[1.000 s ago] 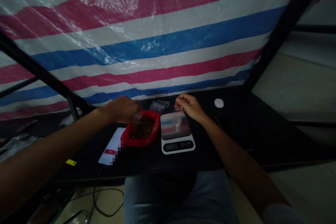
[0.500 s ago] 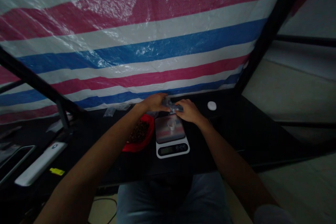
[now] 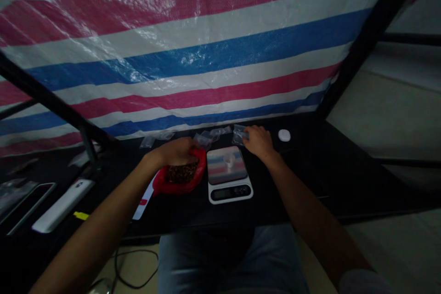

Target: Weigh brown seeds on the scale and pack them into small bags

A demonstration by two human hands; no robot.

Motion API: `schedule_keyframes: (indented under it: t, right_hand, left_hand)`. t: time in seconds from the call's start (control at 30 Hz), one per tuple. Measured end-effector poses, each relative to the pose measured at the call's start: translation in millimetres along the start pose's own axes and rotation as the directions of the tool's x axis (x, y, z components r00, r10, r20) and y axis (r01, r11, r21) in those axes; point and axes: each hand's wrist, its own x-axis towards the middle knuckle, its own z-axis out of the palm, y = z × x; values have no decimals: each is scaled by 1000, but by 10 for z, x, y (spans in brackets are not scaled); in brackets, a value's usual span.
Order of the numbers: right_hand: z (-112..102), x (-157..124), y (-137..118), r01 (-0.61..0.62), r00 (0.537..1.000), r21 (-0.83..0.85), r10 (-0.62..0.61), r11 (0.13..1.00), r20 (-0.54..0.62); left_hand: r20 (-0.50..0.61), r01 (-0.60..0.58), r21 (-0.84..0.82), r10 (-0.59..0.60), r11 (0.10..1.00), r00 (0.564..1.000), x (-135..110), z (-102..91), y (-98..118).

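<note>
The left hand is reaching over the red container, left of the scale; its fingers are curling down among the brown pieces, and whether that grip is pinching any I cannot tell. The right hand is touching a clear bag at the far side of the surface, fingers partly bent over its right edge; how firmly it is gripping is not showing. The bag is looking light, limp and slippery, so an edge or corner would be suiting a pinch. The pieces are seeming small, light and loose, best taken by fingertips.

Counting: one container, one scale, one small cup standing on its plate; more clear bags are overlapping farther left, and the pieces are crowding beyond count.
</note>
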Motion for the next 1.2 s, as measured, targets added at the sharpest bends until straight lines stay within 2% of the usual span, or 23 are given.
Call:
schedule_keyframes:
  t: [0.07,0.13,0.23,0.3,0.4,0.67,1.03,1.2]
  right_hand:
    - [4,5,-2,-27,999,5,27,1000,-26]
    - [7,23,-14,-23,997,57,27,998,-71]
    - [3,58,-59,100,984,209,-66,973,-163]
    - [-1,72,-103,187,969,304,-125,934,-212]
    - [0,75,-156,227,961,370,-146,901,-233]
    - [16,69,-154,227,963,381,-149,896,-225]
    - [5,53,-173,238,963,398,-163,886,-214]
    - [11,48,-177,246,963,385,-177,890,-205]
  left_hand:
    - [76,23,-5,-23,1000,997,-127,75,-30]
    - [102,61,6,-61,998,993,-199,149,-42]
    - [97,118,17,-119,993,988,-239,217,-30]
    - [86,100,19,-101,995,991,-246,231,-19]
    - [39,91,27,-92,995,995,-258,240,-42]
    - [-49,112,19,-111,994,993,-315,257,-197]
    - [-15,49,1,-49,999,999,-267,203,-209]
    - [-62,13,-42,-16,999,998,-243,116,-159]
